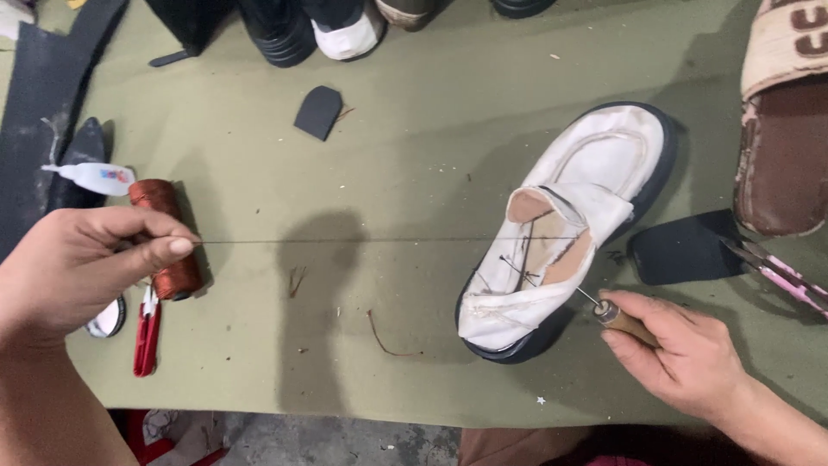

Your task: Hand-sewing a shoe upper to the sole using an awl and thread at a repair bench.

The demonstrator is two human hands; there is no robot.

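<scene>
A white shoe (569, 224) with a black sole lies on the green work surface (414, 147), toe pointing up right. My right hand (681, 345) grips a wooden-handled awl (623, 320) whose metal tip touches the shoe's side near the heel. My left hand (78, 263) pinches a thin dark thread (362, 240) that runs taut and level across to the shoe. A spool of reddish-brown thread (168, 237) stands just behind my left fingers.
Red snips (147, 332) and a small round tin (108, 319) lie under my left hand, a white glue bottle (95, 178) above it. Black sole pieces (319, 110) (681, 248), pink-handled pliers (789, 276), a brown sandal (785, 121) and other shoes (345, 30) surround the area.
</scene>
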